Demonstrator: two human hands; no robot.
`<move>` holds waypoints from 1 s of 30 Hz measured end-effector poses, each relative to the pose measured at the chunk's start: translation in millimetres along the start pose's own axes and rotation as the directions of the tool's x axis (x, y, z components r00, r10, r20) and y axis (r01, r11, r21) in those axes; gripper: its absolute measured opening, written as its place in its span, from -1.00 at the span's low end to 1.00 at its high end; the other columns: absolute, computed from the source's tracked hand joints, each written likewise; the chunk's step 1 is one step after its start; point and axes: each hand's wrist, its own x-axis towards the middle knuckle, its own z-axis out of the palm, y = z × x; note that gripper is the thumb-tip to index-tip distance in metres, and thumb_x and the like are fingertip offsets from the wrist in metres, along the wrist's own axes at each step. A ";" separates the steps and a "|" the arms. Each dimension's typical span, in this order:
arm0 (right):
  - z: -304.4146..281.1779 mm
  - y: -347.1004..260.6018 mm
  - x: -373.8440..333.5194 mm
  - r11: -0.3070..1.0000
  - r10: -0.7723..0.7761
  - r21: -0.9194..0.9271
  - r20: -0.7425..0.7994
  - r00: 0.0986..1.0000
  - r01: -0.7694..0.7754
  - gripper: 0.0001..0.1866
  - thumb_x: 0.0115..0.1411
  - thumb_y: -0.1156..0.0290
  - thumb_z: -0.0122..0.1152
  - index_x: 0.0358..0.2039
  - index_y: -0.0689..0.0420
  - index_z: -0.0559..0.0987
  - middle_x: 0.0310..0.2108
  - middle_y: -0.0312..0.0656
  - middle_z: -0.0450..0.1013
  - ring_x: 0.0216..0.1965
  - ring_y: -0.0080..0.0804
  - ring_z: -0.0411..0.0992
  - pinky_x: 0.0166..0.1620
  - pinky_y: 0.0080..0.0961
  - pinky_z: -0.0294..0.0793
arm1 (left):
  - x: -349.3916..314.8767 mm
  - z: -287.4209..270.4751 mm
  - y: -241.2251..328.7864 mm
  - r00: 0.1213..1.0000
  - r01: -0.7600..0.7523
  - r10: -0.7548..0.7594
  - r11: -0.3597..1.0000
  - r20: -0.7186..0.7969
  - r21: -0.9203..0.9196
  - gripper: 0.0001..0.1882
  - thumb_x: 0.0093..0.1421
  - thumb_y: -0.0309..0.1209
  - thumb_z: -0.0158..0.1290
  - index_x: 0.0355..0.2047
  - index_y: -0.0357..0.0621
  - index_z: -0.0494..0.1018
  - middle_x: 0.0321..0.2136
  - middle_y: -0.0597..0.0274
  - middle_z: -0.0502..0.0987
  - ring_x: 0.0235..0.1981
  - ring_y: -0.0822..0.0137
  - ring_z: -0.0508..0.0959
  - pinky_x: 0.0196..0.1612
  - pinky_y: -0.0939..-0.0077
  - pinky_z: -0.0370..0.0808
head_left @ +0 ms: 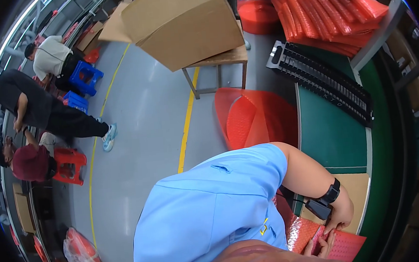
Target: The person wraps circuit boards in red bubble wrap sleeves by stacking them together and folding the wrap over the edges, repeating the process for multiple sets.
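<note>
My left arm, in a light blue sleeve (208,180), crosses to the bench at lower right. A black band (332,191) circles that wrist, with a small black box (319,209) beside it. My left hand (343,213) has its fingers bent down onto red bubble wrap (350,246), pinching its upper edge. Just below, my right hand (326,245) shows only its fingers, closed on the same bubble wrap; my head hides the rest of it. A darker red fold lies between the hands. A brown cardboard sheet (359,193) lies under and beside the bubble wrap.
On the green bench (328,144) lies a black slotted rack (321,83), with stacked red bubble wrap bags (328,11) behind. Red sheeting (248,118) hangs by the bench. A cardboard box (186,27) rests on a wooden stool (218,59). Several people work at left near plastic stools (69,165).
</note>
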 end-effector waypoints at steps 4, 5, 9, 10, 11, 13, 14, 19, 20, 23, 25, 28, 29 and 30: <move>-0.1 -10.3 0.5 0.993 0.022 -0.114 0.019 1.000 -0.020 -0.80 0.10 0.59 0.40 -0.26 0.29 0.57 0.08 0.20 0.47 0.19 0.21 0.37 0.23 0.00 0.34 | 4.1 -0.1 -2.9 1.000 -0.008 0.008 1.000 0.006 -0.019 -0.30 -0.16 0.09 0.44 -0.09 -0.06 0.60 -0.18 0.18 0.66 -0.13 0.16 0.61 -0.10 0.28 0.51; -1.7 -18.5 7.2 0.994 0.014 -0.105 0.035 0.999 -0.010 -0.80 0.10 0.59 0.40 -0.26 0.29 0.57 0.08 0.20 0.47 0.19 0.21 0.37 0.23 0.00 0.34 | 2.8 -0.3 -4.3 1.000 -0.015 0.015 0.999 0.007 -0.028 -0.31 -0.16 0.09 0.43 -0.09 -0.06 0.60 -0.18 0.18 0.66 -0.13 0.17 0.61 -0.10 0.29 0.51; -3.7 -19.1 27.4 0.998 0.049 -0.046 0.008 0.999 -0.048 -0.84 0.11 0.61 0.39 -0.29 0.29 0.59 0.01 0.20 0.51 0.15 0.22 0.40 0.20 0.03 0.37 | 1.7 -3.0 0.8 0.999 0.039 -0.037 0.998 0.039 -0.040 -0.32 -0.15 0.09 0.43 -0.09 -0.05 0.61 -0.19 0.18 0.66 -0.15 0.17 0.61 -0.11 0.30 0.51; 1.2 15.1 40.4 0.928 -0.371 -0.048 -0.082 0.925 0.368 -0.84 0.10 0.62 0.39 -0.29 0.29 0.59 0.01 0.20 0.51 0.15 0.22 0.39 0.20 0.03 0.37 | 3.3 -7.6 6.0 0.999 0.033 -0.031 0.999 0.037 -0.037 -0.32 -0.15 0.09 0.43 -0.09 -0.05 0.61 -0.19 0.18 0.66 -0.15 0.17 0.61 -0.11 0.30 0.51; 5.8 49.1 52.7 0.694 -0.718 -0.090 -0.160 0.677 0.715 -0.83 0.10 0.62 0.39 -0.29 0.29 0.59 0.02 0.20 0.50 0.15 0.22 0.39 0.20 0.03 0.37 | 4.5 -12.2 11.1 0.997 0.035 -0.034 0.999 0.063 -0.020 -0.30 -0.12 0.10 0.42 -0.06 -0.06 0.59 -0.15 0.18 0.65 -0.13 0.17 0.60 -0.09 0.30 0.51; 12.4 57.3 63.3 0.337 -0.927 -0.137 -0.219 0.303 0.932 -0.83 0.10 0.63 0.39 -0.29 0.29 0.58 0.02 0.21 0.50 0.15 0.22 0.39 0.20 0.03 0.38 | -0.4 -13.5 11.2 0.992 0.066 -0.065 0.998 0.111 -0.005 -0.27 -0.07 0.11 0.40 0.00 -0.09 0.56 -0.09 0.18 0.63 -0.08 0.18 0.58 -0.04 0.31 0.49; 13.1 59.3 63.1 0.338 -0.926 -0.126 -0.223 0.305 0.933 -0.83 0.10 0.63 0.39 -0.29 0.29 0.58 0.03 0.21 0.49 0.15 0.22 0.39 0.20 0.03 0.38 | -2.2 -13.6 11.9 0.992 0.068 -0.067 0.998 0.111 -0.009 -0.27 -0.07 0.11 0.40 0.00 -0.09 0.56 -0.09 0.18 0.63 -0.08 0.18 0.58 -0.04 0.31 0.49; 20.3 76.8 54.0 0.342 -0.912 -0.069 -0.264 0.314 0.937 -0.82 0.09 0.62 0.39 -0.28 0.29 0.58 0.06 0.22 0.47 0.14 0.22 0.39 0.19 0.02 0.38 | -3.2 -9.4 8.2 0.994 0.061 -0.058 0.998 0.090 -0.022 -0.28 -0.08 0.11 0.40 0.00 -0.08 0.56 -0.10 0.18 0.63 -0.10 0.18 0.58 -0.06 0.31 0.49; 20.9 79.5 53.2 0.343 -0.910 -0.059 -0.269 0.316 0.937 -0.82 0.09 0.62 0.39 -0.28 0.29 0.58 0.06 0.22 0.47 0.14 0.22 0.39 0.19 0.02 0.38 | -1.4 -8.8 7.4 0.994 0.058 -0.055 0.998 0.095 -0.030 -0.28 -0.07 0.11 0.40 -0.01 -0.08 0.57 -0.11 0.18 0.63 -0.11 0.18 0.58 -0.07 0.31 0.49; 20.9 76.0 56.4 0.333 -0.908 -0.059 -0.290 0.303 0.941 -0.82 0.09 0.62 0.40 -0.29 0.29 0.59 0.07 0.22 0.47 0.14 0.21 0.40 0.19 0.01 0.38 | 3.9 -6.6 4.3 0.995 0.036 -0.033 0.999 0.090 -0.036 -0.32 -0.07 0.09 0.40 -0.04 -0.07 0.58 -0.17 0.18 0.64 -0.16 0.19 0.59 -0.11 0.32 0.50; 13.7 53.3 53.3 0.326 -0.909 -0.062 -0.297 0.294 0.943 -0.82 0.09 0.62 0.40 -0.29 0.29 0.59 0.07 0.22 0.46 0.14 0.21 0.40 0.19 0.01 0.38 | 7.6 -6.1 4.3 0.997 0.000 0.002 1.000 0.073 -0.027 -0.38 -0.07 0.07 0.40 -0.10 -0.06 0.60 -0.27 0.18 0.66 -0.23 0.19 0.60 -0.19 0.33 0.52; -5.7 -37.0 22.3 0.996 0.092 -0.012 0.002 0.996 -0.092 -0.84 0.09 0.61 0.40 -0.31 0.29 0.60 0.07 0.22 0.46 0.12 0.21 0.41 0.18 0.01 0.39 | 3.2 -3.5 1.9 0.996 0.031 -0.028 0.999 0.083 -0.042 -0.37 -0.07 0.07 0.40 -0.09 -0.06 0.60 -0.27 0.18 0.65 -0.24 0.19 0.60 -0.19 0.33 0.52; -6.7 -37.1 22.5 0.995 0.094 -0.016 0.003 0.996 -0.094 -0.84 0.09 0.61 0.40 -0.31 0.29 0.60 0.07 0.22 0.46 0.12 0.21 0.41 0.18 0.01 0.39 | 3.5 -5.1 3.2 0.996 0.032 -0.029 0.999 0.089 -0.037 -0.37 -0.07 0.06 0.40 -0.09 -0.06 0.60 -0.27 0.18 0.65 -0.25 0.19 0.59 -0.19 0.33 0.52; -6.8 -36.1 22.4 0.996 0.091 -0.015 0.009 0.996 -0.091 -0.85 0.10 0.61 0.40 -0.31 0.29 0.60 0.07 0.23 0.46 0.12 0.21 0.42 0.18 0.00 0.39 | 3.7 -5.3 3.1 0.996 0.030 -0.027 0.999 0.090 -0.040 -0.37 -0.07 0.06 0.40 -0.09 -0.06 0.60 -0.27 0.18 0.65 -0.25 0.19 0.59 -0.19 0.33 0.52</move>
